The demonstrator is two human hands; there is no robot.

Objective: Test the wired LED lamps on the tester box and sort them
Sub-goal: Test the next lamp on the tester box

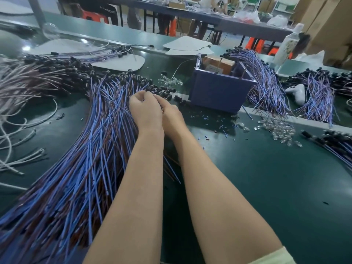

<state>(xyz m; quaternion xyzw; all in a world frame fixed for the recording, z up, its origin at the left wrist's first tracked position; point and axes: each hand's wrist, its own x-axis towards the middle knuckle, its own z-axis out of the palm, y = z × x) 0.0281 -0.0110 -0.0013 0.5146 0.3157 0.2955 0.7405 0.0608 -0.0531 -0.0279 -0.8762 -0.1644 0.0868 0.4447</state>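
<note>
Left hand (145, 109) pinching wired lamps (106, 130), right hand (170, 116) grip unclear, label (214, 69) inside tester box (219, 92) unreadable

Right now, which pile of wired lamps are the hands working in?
The big blue-and-brown fan left of the purple box, the only one touched.

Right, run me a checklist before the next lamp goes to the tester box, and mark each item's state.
1. Hands at the supply: ok; left hand and right hand meet at the black heads of the fanned wired lamps.
2. One lamp singled out: cannot tell; the fingertips are hidden.
3. Tester box within reach: ok; the purple tester box stands just right of the hands, top open.
4. Tester contacts ready: cannot tell; not visible from here.
5. Bench tidy: not ok; clipped bits and clear caps lie scattered in front of the box.
</note>
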